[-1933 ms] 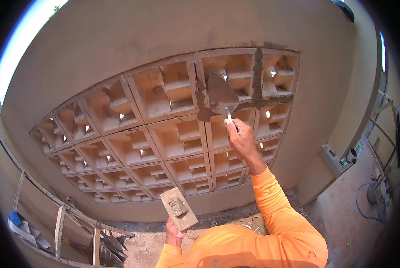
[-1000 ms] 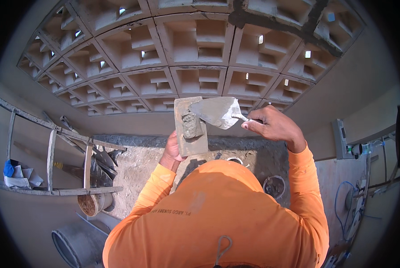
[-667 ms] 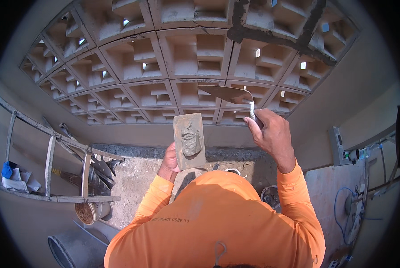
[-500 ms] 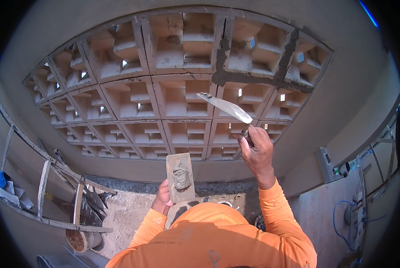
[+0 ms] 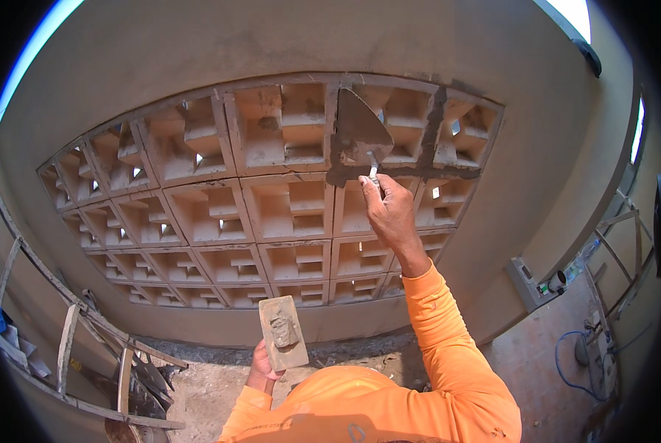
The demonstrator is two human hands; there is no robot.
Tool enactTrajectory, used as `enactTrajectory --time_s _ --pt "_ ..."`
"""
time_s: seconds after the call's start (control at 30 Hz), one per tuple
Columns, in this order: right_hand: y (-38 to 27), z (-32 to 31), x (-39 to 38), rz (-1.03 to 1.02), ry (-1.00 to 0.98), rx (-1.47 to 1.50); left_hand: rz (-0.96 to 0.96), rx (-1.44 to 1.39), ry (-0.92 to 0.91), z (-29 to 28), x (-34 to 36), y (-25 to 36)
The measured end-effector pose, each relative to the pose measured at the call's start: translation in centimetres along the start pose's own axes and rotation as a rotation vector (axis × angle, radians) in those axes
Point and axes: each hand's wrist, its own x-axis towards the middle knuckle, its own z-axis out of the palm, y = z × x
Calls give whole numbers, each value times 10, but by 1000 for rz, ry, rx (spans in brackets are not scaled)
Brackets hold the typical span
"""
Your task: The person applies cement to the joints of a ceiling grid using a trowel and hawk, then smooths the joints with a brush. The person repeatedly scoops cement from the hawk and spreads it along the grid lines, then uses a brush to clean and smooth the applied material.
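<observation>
Here, below the block lattice (image 5: 287, 210), the left hand (image 5: 262, 362) grasps a flat board (image 5: 295, 357) near its lower end, fingers partly hidden behind it, with a lump of grey mortar (image 5: 282, 331) on the board just above that hand. Farther forward, before the lattice's upper right part, the right hand (image 5: 389, 210) is clenched round the handle of a trowel (image 5: 363, 127), whose blade points up beyond the knuckles; whether it touches the lattice cannot be told. Behind the blade, dark joints (image 5: 432, 129) cross the lattice, and a plain wall (image 5: 301, 40) rises above it.
</observation>
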Motion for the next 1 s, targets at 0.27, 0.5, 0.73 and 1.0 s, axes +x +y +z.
enactTrajectory --time_s 0.27,0.5,0.73,1.0 --pt "15 1 22 194 -79 12 8 -31 -3 -12 -3 0" --pt "23 -3 -8 210 -73 43 34 5 50 3 -5 6" --pt "42 7 -6 227 -132 152 -32 -20 8 1 1 8" --pt "25 -5 -19 283 -140 243 -31 -50 91 16 2 2"
